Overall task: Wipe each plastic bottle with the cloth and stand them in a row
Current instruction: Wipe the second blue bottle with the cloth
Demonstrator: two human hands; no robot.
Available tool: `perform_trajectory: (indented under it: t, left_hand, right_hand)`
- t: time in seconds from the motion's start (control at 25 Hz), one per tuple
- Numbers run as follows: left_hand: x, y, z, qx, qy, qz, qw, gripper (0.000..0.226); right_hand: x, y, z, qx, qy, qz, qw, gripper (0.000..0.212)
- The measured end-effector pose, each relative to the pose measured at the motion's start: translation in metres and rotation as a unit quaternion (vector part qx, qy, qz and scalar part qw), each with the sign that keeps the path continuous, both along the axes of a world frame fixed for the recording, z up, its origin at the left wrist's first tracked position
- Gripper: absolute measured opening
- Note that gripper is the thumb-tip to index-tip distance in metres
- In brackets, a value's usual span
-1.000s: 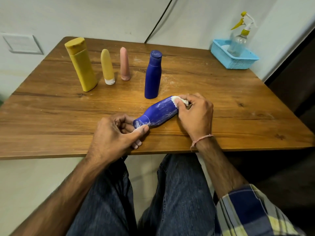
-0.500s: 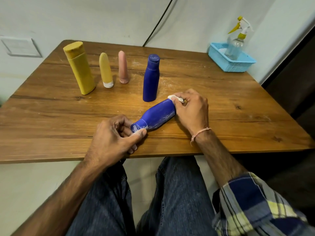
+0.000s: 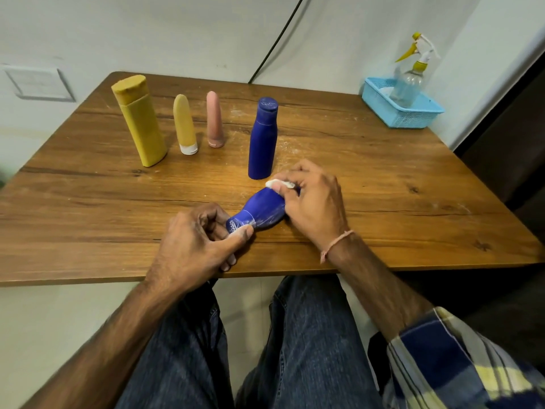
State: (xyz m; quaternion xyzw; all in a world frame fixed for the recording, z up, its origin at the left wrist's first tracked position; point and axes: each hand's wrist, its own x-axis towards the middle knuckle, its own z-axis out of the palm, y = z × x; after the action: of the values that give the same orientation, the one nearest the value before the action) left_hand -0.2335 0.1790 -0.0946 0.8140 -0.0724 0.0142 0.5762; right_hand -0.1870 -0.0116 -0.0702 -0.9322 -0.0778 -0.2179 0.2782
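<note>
A blue bottle (image 3: 264, 211) lies tilted on its side near the table's front edge, its cap end toward me. My left hand (image 3: 196, 243) pinches that cap end. My right hand (image 3: 312, 202) presses a small white cloth (image 3: 278, 183) against the bottle's base end and covers part of its body. Behind, several bottles stand upright in a row: a large yellow bottle (image 3: 140, 121), a small yellow tube (image 3: 184, 124), a pink tube (image 3: 214, 119) and a second blue bottle (image 3: 262, 138).
The wooden table (image 3: 88, 202) has white dust smears near its middle. A light blue basket (image 3: 413, 115) at the back right corner holds a clear spray bottle (image 3: 411, 78). A black cable runs down the wall behind. My legs are under the front edge.
My right hand with the cloth has slid down along the lying blue bottle toward my left hand, covering more of its body. The standing bottles have not moved.
</note>
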Motion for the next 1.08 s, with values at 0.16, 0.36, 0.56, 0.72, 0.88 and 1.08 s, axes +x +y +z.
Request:
perform_trajectory:
  t: [0.16,0.36,0.56,0.72,0.88,1.08]
  left_hand:
    - [0.001,-0.001,0.0,0.011,0.006,-0.002,1.0,0.024]
    - [0.003,0.0,0.001,0.013,0.008,0.001,1.0,0.029]
    - [0.001,-0.003,0.002,0.022,0.01,0.006,1.0,0.027]
    - [0.001,-0.004,0.003,0.023,0.006,0.021,0.999,0.028]
    - [0.003,-0.004,0.001,0.033,0.023,0.015,0.999,0.03]
    - [0.007,-0.003,0.007,0.052,0.048,-0.02,0.997,0.034]
  right_hand:
    - [-0.021,0.004,-0.003,-0.013,-0.023,0.086,0.996,0.014]
    - [0.016,-0.016,0.0,-0.022,0.004,-0.073,0.997,0.019]
    - [0.002,0.0,0.002,-0.04,0.017,0.063,0.997,0.016]
    - [0.016,-0.013,0.0,-0.036,-0.005,-0.068,0.997,0.021]
    - [-0.037,0.008,-0.022,0.049,-0.063,0.034,0.996,0.012]
    - [0.003,-0.027,-0.017,0.056,-0.048,-0.122,0.99,0.015]
